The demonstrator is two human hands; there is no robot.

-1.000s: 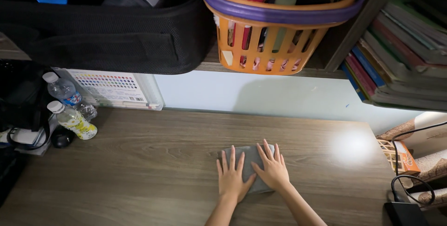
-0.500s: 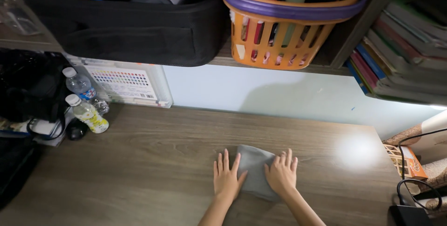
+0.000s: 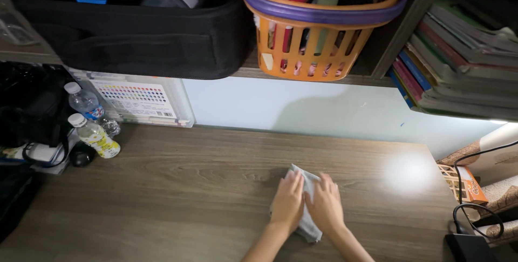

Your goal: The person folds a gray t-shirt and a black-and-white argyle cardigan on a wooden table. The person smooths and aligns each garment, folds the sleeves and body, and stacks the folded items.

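Observation:
A small grey cloth [image 3: 305,180] lies folded on the wooden desk [image 3: 189,186], narrow and running from far to near. My left hand [image 3: 287,202] presses flat on its left part with fingers together. My right hand [image 3: 326,206] rests flat on its right part, close beside the left hand. Only the cloth's far corner and near end [image 3: 310,232] show past my hands.
Two plastic bottles [image 3: 91,132] and a black bag [image 3: 29,111] stand at the desk's left. A clear case with a colour chart [image 3: 135,103] leans at the back. Above hang a black case [image 3: 140,30] and an orange basket [image 3: 318,30]. Books [image 3: 458,62] and cables [image 3: 475,208] sit right.
The cloth has gone from a wide flat rectangle to a narrower fold. My hands have come together on top of it, and the fingers have closed up.

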